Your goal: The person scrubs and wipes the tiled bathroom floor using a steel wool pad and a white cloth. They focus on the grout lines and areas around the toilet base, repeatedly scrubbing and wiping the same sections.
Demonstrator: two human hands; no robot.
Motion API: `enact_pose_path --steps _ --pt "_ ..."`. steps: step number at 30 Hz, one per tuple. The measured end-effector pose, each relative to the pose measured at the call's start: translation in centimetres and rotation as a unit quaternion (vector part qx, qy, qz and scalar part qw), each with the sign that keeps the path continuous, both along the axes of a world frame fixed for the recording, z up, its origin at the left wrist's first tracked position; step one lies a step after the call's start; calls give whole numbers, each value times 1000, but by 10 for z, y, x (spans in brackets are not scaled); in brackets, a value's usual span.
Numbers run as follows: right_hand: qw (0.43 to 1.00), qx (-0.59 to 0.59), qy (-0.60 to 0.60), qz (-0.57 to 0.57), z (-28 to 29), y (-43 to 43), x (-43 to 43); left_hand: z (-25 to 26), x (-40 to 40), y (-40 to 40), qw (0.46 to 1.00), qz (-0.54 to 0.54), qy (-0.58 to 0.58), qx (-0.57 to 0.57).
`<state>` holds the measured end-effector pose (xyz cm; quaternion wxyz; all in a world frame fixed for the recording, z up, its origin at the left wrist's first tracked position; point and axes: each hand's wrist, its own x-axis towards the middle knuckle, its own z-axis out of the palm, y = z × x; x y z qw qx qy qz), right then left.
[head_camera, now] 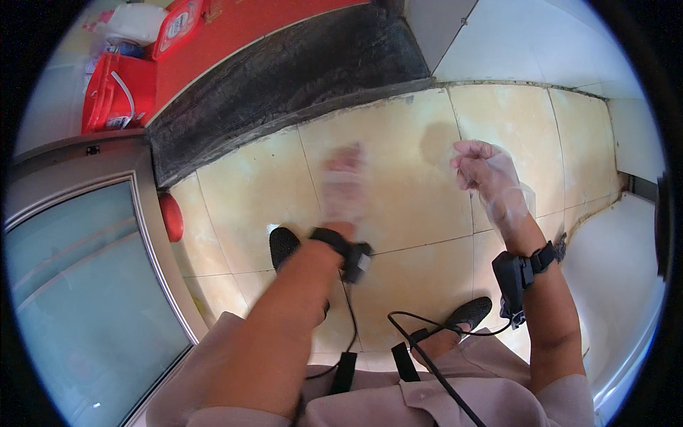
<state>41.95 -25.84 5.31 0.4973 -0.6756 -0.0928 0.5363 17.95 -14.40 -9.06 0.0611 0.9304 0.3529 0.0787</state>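
Observation:
My left hand (344,179) is blurred by motion above the tiled floor (395,213). It seems to wear a clear plastic glove, and its finger pose is hard to read. To the right, my right hand (483,171) wears a loose clear plastic glove (507,192). Its fingers are curled in towards the thumb, and I see nothing held in them. Both hands hang over the floor, apart from each other. A strapped black device (355,261) sits on my left wrist, and a similar black device (509,285) on my right forearm.
A red bucket (120,96) and a white plastic bottle (136,24) stand at the upper left, near a black ledge (299,69). A frosted-glass door panel (85,277) is left. White appliance sides (539,42) rise at upper right. Black cables (427,357) hang before me.

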Motion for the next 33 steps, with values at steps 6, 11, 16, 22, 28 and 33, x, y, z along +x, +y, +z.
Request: enact_pose_path --steps 6,11,16,22,28,33 --pt "994 63 -55 68 27 9 24 42 59 -69 966 67 64 -240" --pt "979 45 -143 135 64 -9 69 52 -42 5 920 297 -187 -175" --pt "976 33 -181 119 94 -40 94 55 -111 -2 920 355 6 -167" --pt "969 -59 -210 117 97 -63 77 38 17 -101 961 142 -25 -236" --pt "902 -65 -381 194 82 -103 63 51 93 -89 962 14 -13 -271" --pt "940 -144 -298 78 46 -163 66 60 45 -22 927 238 -46 -286"
